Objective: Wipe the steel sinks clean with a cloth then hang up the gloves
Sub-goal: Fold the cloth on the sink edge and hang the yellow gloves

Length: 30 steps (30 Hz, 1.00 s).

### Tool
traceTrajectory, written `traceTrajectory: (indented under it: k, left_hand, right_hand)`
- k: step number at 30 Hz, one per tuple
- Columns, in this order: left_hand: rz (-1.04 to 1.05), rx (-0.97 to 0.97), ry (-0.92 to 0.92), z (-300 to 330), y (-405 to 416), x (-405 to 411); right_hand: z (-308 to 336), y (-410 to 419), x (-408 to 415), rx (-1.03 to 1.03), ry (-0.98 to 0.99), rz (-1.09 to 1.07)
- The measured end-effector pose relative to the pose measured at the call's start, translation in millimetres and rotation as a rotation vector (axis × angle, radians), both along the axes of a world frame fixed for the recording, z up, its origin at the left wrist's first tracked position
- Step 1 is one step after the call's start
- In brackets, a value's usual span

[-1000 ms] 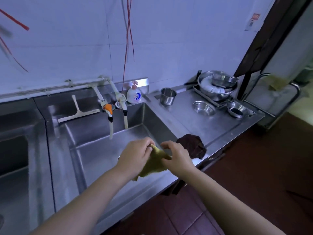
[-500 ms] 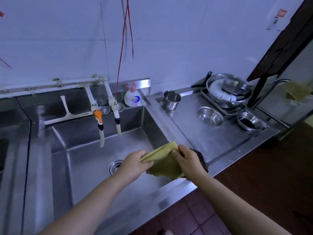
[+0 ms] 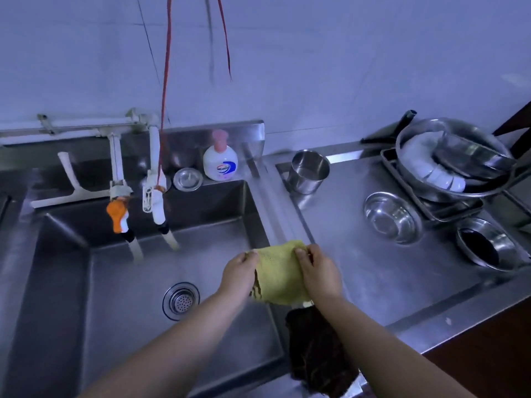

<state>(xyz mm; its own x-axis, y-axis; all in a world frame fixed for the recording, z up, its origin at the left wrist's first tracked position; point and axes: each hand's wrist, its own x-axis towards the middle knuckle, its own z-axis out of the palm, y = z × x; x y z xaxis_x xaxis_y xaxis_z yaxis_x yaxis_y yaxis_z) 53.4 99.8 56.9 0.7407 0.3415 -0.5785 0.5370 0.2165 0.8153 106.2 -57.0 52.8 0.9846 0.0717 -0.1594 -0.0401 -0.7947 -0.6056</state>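
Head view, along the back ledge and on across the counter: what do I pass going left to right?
White squeegee → orange-handled tap → white tap → round steel lid → soap bottle → steel cup → small steel bowl → large basin of dishes.

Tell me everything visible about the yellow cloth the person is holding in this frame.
The yellow cloth looks like a soft, textured woven rag, plain yellow with a darker patch at its lower left edge. It is held spread in the air, hanging loosely, above the right rim of the steel sink. The left hand pinches its upper left corner and the right hand its upper right. Its lower edge hangs just above a dark brown cloth on the front rim; contact between them cannot be told.
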Motion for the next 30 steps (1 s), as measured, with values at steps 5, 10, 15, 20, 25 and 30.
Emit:
traceTrajectory:
  k: [5, 10, 15, 20, 25, 30]
  left_hand:
    - [-0.019, -0.006, 0.074, -33, -9, 64]
    - [-0.017, 0.141, 0.109, -67, -6, 107]
    - [0.069, 0.296, 0.127, -92, -4, 135]
    - [0.099, 0.358, 0.139, -103, -6, 139]
    - [0.092, 0.361, 0.164, -98, -1, 121]
    - [-0.206, 0.679, 0.14, -74, 21, 73]
  right_hand:
    - [-37, -2, 77, -0.03, 0.08, 0.051]
    - [-62, 6, 133, -0.051, 0.112, 0.099]
    - [-77, 8, 160, -0.054, 0.108, 0.161]
    - [-83, 5, 173, -0.105, 0.12, 0.18]
    - [-77, -5, 169, -0.067, 0.1, 0.129]
    - [-46, 0, 147, -0.225, -0.069, 0.334]
